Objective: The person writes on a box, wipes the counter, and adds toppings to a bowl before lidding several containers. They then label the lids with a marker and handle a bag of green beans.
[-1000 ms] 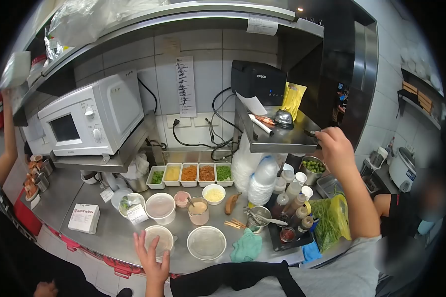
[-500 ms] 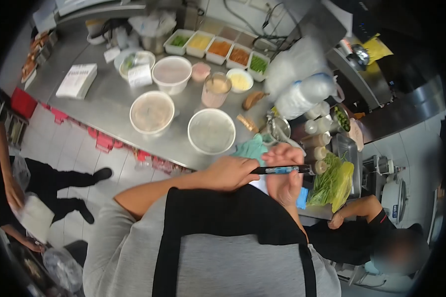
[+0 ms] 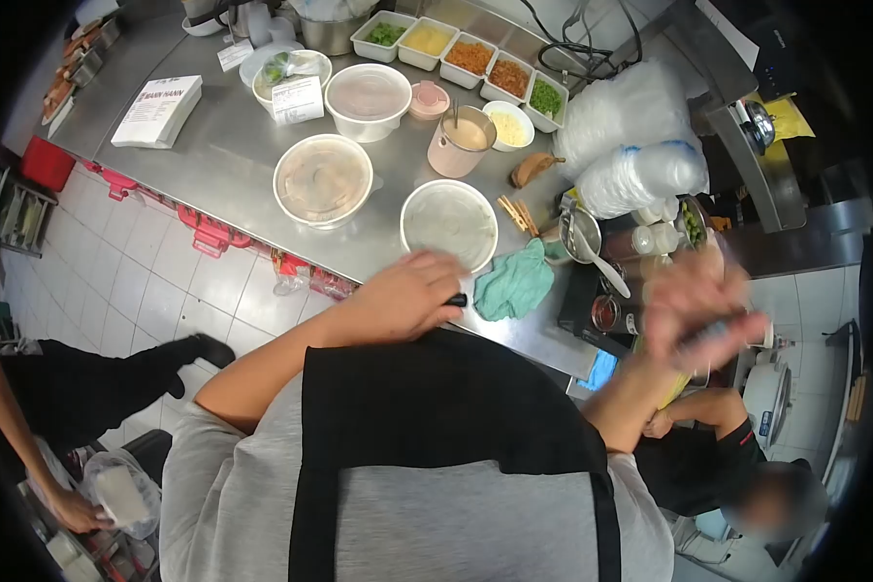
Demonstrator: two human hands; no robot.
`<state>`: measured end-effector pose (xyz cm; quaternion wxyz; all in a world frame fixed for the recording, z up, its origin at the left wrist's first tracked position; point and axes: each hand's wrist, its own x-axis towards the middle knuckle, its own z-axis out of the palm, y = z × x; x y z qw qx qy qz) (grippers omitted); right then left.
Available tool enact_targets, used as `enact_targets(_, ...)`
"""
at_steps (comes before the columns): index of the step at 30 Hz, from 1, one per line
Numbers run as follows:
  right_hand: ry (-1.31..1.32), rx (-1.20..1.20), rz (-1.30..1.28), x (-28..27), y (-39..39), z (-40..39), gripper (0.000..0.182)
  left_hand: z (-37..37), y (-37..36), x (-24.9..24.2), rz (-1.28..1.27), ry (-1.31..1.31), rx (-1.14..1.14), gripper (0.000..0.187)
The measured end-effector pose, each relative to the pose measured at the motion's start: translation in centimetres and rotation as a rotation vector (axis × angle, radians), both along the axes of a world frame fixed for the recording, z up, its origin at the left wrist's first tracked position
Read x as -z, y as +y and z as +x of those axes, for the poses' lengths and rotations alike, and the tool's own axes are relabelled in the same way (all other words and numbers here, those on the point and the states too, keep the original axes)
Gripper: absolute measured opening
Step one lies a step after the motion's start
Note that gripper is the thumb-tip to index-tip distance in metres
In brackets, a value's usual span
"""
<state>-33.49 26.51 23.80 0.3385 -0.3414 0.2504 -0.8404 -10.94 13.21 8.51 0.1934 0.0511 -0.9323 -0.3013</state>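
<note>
My left hand is closed at the counter's front edge, a short black pen cap poking out of its fingers. Just beyond it stands a white round tub with a translucent lid. My right hand is raised at the right, smeared by motion, its fingers curled around a dark marker pen. Between the two hands a crumpled green cloth lies on the counter. A second lidded tub and a pink cup with a utensil in it stand farther back.
Trays of chopped toppings line the back of the steel counter. Stacked plastic lids and a metal pot with a spoon stand right. One person is at the right, another at the left.
My hands have moved apart, and the marker between them has separated from its cap. My right hand has swung right and up with the pen; my left has shifted slightly left with the cap.
</note>
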Motion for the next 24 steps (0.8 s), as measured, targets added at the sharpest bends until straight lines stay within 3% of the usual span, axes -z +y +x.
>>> enact_targets(1,-0.070,-0.190,0.076,2.3,-1.8,-0.3,0.053,0.4,-0.1,0.6,-0.064,-0.036,-0.032,0.030)
enact_targets(2,-0.344,-0.163,0.138,5.3,-4.1,-0.2,0.058,0.6,-0.2,1.6,-0.129,-0.073,-0.064,0.032)
enact_targets(3,0.082,-0.228,0.249,8.7,-6.1,-0.9,0.060,0.8,-0.2,2.4,-0.195,-0.111,-0.096,0.034)
enact_targets(4,0.051,-0.214,0.357,12.1,-7.5,0.0,0.063,0.7,-0.1,2.9,-0.194,-0.130,-0.080,0.035)
enact_targets(5,-0.010,-0.116,0.382,14.3,-8.9,2.5,0.044,0.5,0.1,3.3,-0.193,-0.149,-0.063,0.036)
enact_targets(7,0.109,-0.033,0.414,18.3,-10.6,4.7,0.023,0.1,0.5,3.7,-0.140,-0.143,-0.012,0.039)
enact_targets(10,0.212,0.071,0.418,19.7,-10.8,5.4,0.011,0.0,0.6,4.0,-0.004,-0.084,0.077,0.039)
enact_targets(15,0.224,0.132,0.484,19.4,-11.2,2.6,0.017,1.6,0.3,3.0,0.100,-0.110,0.060,0.032)
enact_targets(18,0.192,0.237,0.468,19.0,-11.2,1.3,0.022,2.9,-0.2,3.5,0.003,-0.088,-0.059,0.030)
enact_targets(21,0.204,0.254,0.455,18.0,-10.8,1.8,0.023,3.5,-0.6,3.9,-0.094,-0.087,-0.098,0.038)
enact_targets(24,0.211,0.199,0.497,17.7,-10.8,3.8,0.025,3.4,-0.5,3.9,-0.078,-0.104,-0.065,0.033)
